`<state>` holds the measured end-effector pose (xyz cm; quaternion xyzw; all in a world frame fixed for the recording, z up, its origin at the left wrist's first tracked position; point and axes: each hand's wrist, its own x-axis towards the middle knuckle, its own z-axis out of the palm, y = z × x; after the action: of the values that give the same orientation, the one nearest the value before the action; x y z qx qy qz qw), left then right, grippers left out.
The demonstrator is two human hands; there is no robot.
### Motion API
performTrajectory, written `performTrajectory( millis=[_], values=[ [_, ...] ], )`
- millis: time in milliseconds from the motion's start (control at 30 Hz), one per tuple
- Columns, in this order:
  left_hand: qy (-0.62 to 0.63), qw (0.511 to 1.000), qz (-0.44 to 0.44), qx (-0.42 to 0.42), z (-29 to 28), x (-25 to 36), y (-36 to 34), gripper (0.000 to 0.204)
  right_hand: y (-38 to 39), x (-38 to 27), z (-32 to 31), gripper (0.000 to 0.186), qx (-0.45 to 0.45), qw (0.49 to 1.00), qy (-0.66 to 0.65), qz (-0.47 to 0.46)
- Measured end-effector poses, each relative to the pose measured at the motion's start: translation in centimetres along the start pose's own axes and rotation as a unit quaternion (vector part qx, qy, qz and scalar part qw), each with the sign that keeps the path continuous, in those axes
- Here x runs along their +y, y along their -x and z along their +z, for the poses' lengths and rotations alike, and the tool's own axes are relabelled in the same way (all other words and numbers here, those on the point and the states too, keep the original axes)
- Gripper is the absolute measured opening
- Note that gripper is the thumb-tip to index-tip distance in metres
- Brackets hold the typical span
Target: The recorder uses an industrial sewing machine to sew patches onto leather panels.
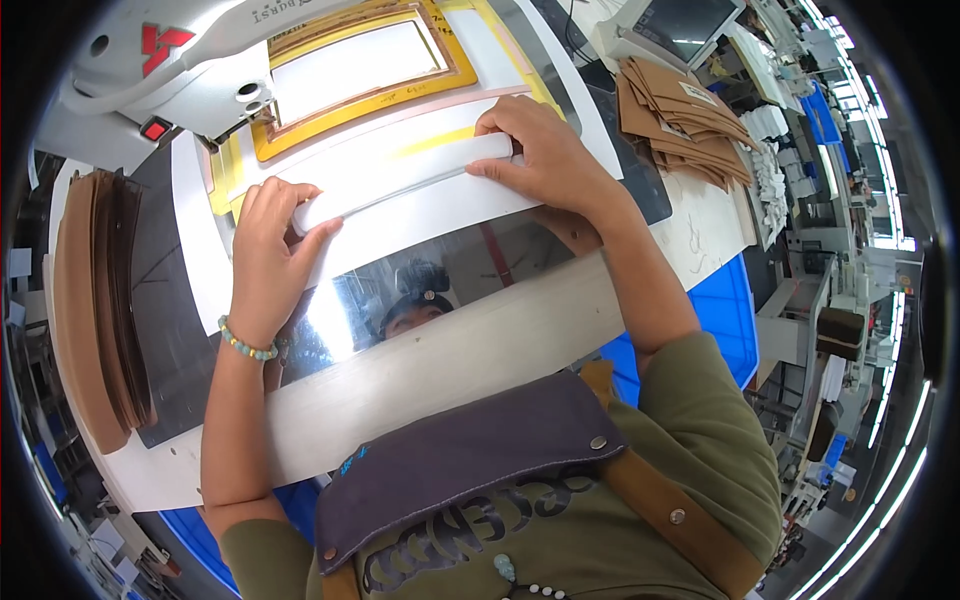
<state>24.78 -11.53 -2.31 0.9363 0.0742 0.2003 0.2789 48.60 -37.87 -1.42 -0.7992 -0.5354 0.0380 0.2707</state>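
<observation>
A long white strip [405, 182], seemingly rolled or folded with a grey line along its near edge, lies crosswise between my hands. My left hand [272, 238] pinches its left end between thumb and fingers. At its right end, my right hand [545, 160] grips it with the thumb in front and curled fingers over the top. Beneath it is a white sheet or plate [420, 222] with yellow tape. Just beyond the strip sits a yellow-edged rectangular frame [459, 65] with a white middle.
A white sewing machine head [170, 80] stands over the frame's left side. A glossy dark panel [460, 265] lies nearer me. Brown flat pieces are stacked at left [95, 310] and right [680, 120]. A screen [685, 25] stands far right; a blue bin [725, 315] sits below the table.
</observation>
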Motion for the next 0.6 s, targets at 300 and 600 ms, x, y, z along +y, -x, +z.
performTrajectory(
  millis=[300,600],
  values=[
    [-0.021,0.999,0.027,0.024,0.3,0.2,0.0,0.035,0.0,-0.2,0.3,0.041,0.011,0.999,0.031,-0.003],
    [-0.024,1.000,0.013,0.007,-0.1,1.6,-0.1,0.047,-0.2,-0.6,-0.3,0.021,-0.005,0.995,0.007,-0.100]
  ],
)
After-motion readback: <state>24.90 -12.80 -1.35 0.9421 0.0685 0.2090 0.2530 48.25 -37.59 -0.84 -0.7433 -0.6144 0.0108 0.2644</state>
